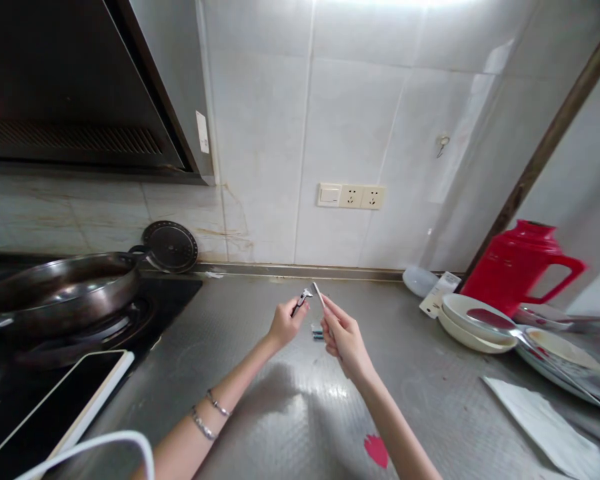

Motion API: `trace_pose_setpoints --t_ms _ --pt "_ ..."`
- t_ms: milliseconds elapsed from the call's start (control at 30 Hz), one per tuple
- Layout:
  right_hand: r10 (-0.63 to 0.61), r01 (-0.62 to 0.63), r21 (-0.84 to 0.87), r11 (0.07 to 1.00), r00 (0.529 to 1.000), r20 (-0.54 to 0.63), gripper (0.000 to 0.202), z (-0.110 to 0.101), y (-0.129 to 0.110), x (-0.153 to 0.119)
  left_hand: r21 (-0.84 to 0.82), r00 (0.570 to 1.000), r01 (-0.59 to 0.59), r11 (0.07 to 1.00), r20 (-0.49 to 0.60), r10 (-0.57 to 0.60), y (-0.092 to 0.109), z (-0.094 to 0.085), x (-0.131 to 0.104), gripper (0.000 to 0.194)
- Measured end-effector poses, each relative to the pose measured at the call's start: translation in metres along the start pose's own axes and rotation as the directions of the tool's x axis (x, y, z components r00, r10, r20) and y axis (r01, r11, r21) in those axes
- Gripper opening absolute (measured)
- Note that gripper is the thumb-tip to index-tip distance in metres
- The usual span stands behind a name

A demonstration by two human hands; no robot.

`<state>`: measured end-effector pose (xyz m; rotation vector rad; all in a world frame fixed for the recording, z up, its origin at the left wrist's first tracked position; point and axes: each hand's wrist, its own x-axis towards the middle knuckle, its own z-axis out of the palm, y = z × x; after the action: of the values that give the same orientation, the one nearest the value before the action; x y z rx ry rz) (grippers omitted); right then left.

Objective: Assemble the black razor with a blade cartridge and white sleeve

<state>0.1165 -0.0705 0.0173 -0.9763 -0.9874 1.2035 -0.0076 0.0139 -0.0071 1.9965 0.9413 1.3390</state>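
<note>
Above the metal countertop, my left hand is closed on a small black-handled tool with a silvery head pointing up and right. My right hand pinches a thin, light-coloured stick, its upper end close to the tool's head. Whether the two touch cannot be made out. A small blue and white item is on the countertop behind my right hand's fingers, partly covered by them.
At the left, a pan sits on the black stove, with a phone and white cable nearer. To the right are a red jug, stacked bowls, plates and a white cloth. A red patch lies near my right forearm.
</note>
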Motion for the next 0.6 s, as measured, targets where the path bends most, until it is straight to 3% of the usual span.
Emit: trace_pose_setpoints --t_ms 200,367,500,600 --pt "0.063 -0.063 0.05 0.997 0.998 -0.003 0.061 0.003 0.008 -0.014 -0.052 1.0 0.0 0.999 -0.028 -0.001 0.0 0.001 -0.002 0.033" --pt "0.03 -0.026 0.096 0.995 0.998 -0.05 0.061 0.005 0.003 -0.012 -0.063 1.0 0.006 0.998 0.002 -0.006 0.002 0.002 -0.003 0.032" --pt "0.106 -0.106 0.081 0.991 0.994 -0.003 0.064 0.01 0.007 -0.015 -0.077 0.999 -0.007 0.997 -0.041 0.004 0.002 0.0 -0.001 0.032" --pt "0.041 -0.038 0.102 0.994 0.999 -0.034 0.064 0.012 0.008 -0.014 -0.058 0.998 -0.004 0.998 -0.068 0.0 0.003 -0.001 0.0 0.031"
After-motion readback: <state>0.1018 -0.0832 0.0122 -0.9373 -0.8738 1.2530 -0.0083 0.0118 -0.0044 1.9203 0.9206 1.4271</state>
